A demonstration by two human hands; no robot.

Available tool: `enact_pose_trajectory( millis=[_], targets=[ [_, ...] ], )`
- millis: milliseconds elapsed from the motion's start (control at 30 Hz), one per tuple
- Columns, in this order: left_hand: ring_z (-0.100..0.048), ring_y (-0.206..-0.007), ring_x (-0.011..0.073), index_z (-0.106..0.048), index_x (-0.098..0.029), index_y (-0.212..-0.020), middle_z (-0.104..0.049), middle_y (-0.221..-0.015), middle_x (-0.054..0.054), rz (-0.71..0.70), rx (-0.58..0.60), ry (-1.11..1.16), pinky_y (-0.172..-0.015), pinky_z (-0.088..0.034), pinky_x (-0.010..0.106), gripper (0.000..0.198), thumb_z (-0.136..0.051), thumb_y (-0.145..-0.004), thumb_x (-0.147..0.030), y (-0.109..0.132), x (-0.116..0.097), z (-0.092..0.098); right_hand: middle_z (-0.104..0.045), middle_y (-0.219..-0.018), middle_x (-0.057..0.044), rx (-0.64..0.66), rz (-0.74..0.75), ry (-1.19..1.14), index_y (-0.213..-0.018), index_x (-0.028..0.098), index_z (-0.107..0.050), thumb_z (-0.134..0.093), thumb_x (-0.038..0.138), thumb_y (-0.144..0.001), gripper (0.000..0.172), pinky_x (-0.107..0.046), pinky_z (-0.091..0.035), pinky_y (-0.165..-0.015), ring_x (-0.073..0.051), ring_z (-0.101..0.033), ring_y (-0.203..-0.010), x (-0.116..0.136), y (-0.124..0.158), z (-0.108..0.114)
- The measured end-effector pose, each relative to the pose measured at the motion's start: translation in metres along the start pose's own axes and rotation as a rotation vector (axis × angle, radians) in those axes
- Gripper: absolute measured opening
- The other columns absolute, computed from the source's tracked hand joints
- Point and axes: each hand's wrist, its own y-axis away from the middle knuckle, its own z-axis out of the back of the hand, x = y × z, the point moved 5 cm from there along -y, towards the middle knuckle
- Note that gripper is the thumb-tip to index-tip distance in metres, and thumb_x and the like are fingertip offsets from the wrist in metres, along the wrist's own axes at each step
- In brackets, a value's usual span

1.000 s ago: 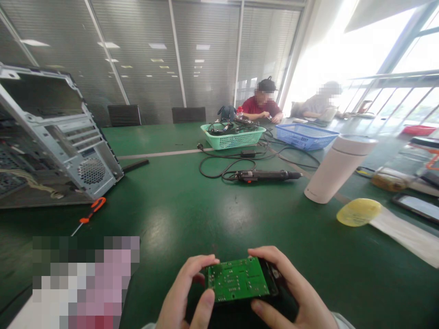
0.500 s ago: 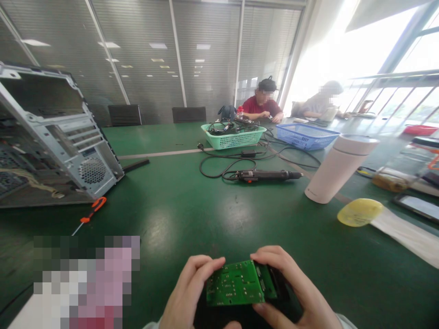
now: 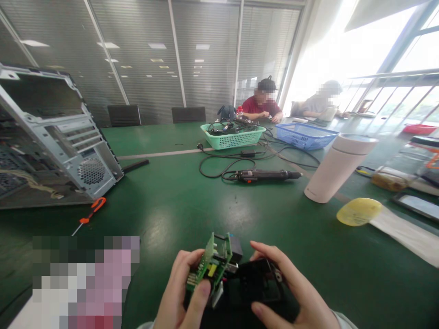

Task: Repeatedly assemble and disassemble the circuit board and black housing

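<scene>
At the bottom centre, my left hand (image 3: 183, 292) pinches a small green circuit board (image 3: 211, 262) between thumb and fingers. The board stands tilted on edge, its component side turned toward a black plastic casing (image 3: 257, 285). My right hand (image 3: 295, 292) is wrapped round that casing, fingers on its far side and thumb underneath. Board and casing sit close together just above the green table (image 3: 178, 205).
An open computer case (image 3: 51, 141) lies at left with an orange-handled screwdriver (image 3: 91, 212) in front. A black electric screwdriver (image 3: 267, 174) with cable, green basket (image 3: 233, 135), blue basket (image 3: 305, 135), white tumbler (image 3: 338, 169), yellow lid (image 3: 358, 211) and phone (image 3: 416, 205) lie beyond. Two people sit far back.
The green board lay flat on the black casing; my left hand has lifted and swung it up on edge to the left, out of the casing held by my right hand.
</scene>
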Motion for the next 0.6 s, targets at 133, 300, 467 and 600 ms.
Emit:
enact_pose_trajectory(
  millis=[133, 300, 467, 600],
  targets=[
    [-0.059, -0.120, 0.0345, -0.077, -0.025, -0.103, -0.077, -0.110, 0.005, 0.500, -0.249, 0.128, -0.099, -0.049, 0.040, 0.047, -0.071, -0.072, -0.059, 0.000, 0.047, 0.017, -0.059, -0.105, 0.003, -0.067, -0.004, 0.003, -0.138, 0.038, -0.038, -0.054, 0.011, -0.077, 0.068, -0.018, -0.050, -0.084, -0.011, -0.063, -0.089, 0.000, 0.000, -0.001],
    [-0.071, -0.062, 0.0281, -0.081, -0.015, -0.084, -0.075, -0.060, 0.005, 0.620, 0.017, 0.374, -0.060, -0.058, 0.037, 0.063, -0.070, -0.060, -0.072, -0.017, 0.046, 0.002, -0.060, -0.108, 0.001, -0.177, -0.155, 0.031, -0.132, 0.033, -0.045, -0.050, 0.022, -0.087, 0.047, -0.025, -0.048, -0.090, -0.013, -0.062, -0.095, -0.008, 0.005, -0.002],
    [-0.069, -0.065, 0.0255, -0.080, -0.014, -0.094, -0.076, -0.064, 0.007, 0.515, 0.058, 0.332, -0.062, -0.056, 0.033, 0.060, -0.058, -0.078, -0.068, -0.016, 0.040, 0.003, -0.062, -0.106, 0.000, -0.209, -0.403, -0.037, -0.126, 0.028, -0.053, -0.052, 0.041, -0.088, 0.041, -0.028, -0.048, -0.088, -0.016, -0.063, -0.094, -0.017, 0.005, 0.000],
    [-0.070, -0.065, 0.0290, -0.079, -0.015, -0.093, -0.077, -0.068, 0.008, 0.455, 0.021, 0.244, -0.062, -0.056, 0.037, 0.053, -0.061, -0.077, -0.063, -0.015, 0.059, 0.014, -0.062, -0.086, 0.000, -0.152, -0.503, -0.043, -0.121, 0.022, -0.059, -0.057, 0.049, -0.083, 0.046, -0.028, -0.048, -0.071, -0.016, -0.060, -0.075, -0.028, 0.002, 0.008]
  ],
)
